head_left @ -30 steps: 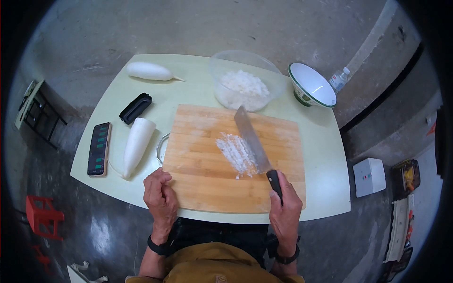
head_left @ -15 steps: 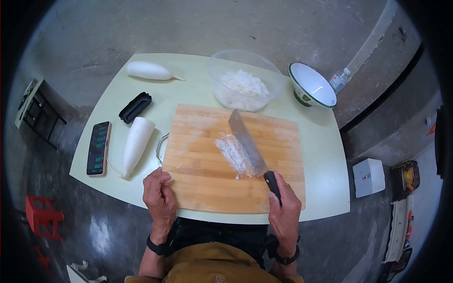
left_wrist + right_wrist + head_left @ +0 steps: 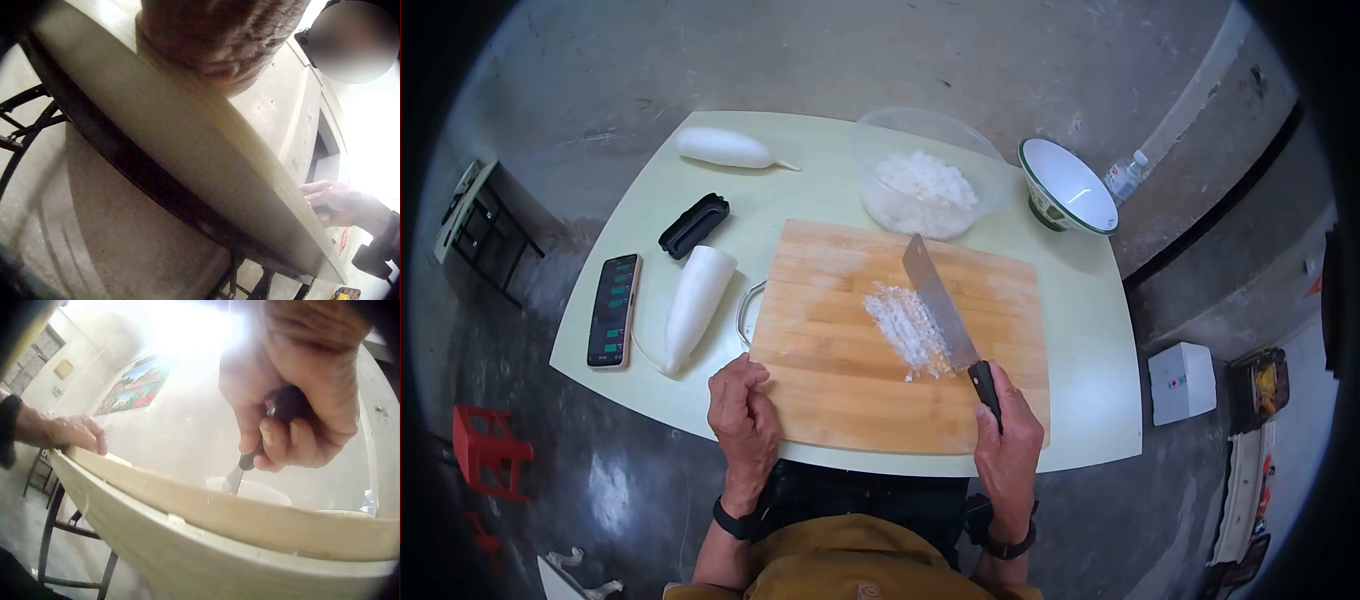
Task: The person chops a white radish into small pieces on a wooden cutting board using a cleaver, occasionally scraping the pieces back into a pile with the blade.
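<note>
My right hand [image 3: 1008, 440] grips the black handle of a cleaver [image 3: 940, 305], its blade slanting away over the cutting board [image 3: 840, 400]. Along the blade's left side lies a strip of finely chopped white radish [image 3: 905, 325]. In the right wrist view, my fingers [image 3: 300, 440] curl round the handle, and the blade shows below it behind the board's edge. My left hand [image 3: 745, 415] rests at the board's near left corner, fingers loosely bent. Its heel fills the top of the left wrist view, at the board's edge.
Left of the board are a white radish [image 3: 698, 305], a phone [image 3: 613, 310], a black case [image 3: 694, 225] and a metal ring handle [image 3: 747, 310]. Another radish [image 3: 725, 147] lies at the back. Behind the board stand a clear bowl [image 3: 880, 125] of chopped white pieces, an enamel bowl [image 3: 1070, 180] and a bottle [image 3: 1124, 178].
The cleaver blade shifted left across the chopped radish, then back slightly right. My left hand has stayed at the board's corner. The head view has shifted slightly.
</note>
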Demonstrator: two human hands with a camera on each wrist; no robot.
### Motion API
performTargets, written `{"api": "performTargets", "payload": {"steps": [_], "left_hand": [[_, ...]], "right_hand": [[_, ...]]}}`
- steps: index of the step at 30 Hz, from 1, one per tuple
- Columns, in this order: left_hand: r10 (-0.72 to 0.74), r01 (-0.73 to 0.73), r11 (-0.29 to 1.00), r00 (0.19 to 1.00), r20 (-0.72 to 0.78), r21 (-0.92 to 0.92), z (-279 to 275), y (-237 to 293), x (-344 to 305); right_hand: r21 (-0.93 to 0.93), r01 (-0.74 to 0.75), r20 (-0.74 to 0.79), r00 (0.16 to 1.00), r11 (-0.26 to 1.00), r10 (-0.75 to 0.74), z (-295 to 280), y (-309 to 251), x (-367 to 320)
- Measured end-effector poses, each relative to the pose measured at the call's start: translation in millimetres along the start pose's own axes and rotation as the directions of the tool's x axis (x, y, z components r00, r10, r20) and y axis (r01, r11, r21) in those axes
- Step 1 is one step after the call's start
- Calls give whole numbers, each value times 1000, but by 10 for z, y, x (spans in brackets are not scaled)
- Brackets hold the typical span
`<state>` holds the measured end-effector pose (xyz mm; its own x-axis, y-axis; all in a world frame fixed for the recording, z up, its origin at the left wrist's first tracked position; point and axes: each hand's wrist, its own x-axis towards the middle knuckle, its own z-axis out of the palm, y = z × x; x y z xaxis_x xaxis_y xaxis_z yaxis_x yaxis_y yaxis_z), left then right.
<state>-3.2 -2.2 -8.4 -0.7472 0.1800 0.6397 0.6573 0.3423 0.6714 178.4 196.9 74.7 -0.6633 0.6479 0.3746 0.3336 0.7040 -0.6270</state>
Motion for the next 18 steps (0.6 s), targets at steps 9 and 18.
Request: {"api": "performTargets", "payload": {"steps": [9,18], "left_hand": [[15,-15,1000,1000,-2,15,3,34,27],[-3,3,1000,1000,-6,27,18,20,12]], "right_hand": [[57,45,86,995,997,-50,-17,-55,-42],[30,86,38,995,996,-87,32,-3,6]]}}
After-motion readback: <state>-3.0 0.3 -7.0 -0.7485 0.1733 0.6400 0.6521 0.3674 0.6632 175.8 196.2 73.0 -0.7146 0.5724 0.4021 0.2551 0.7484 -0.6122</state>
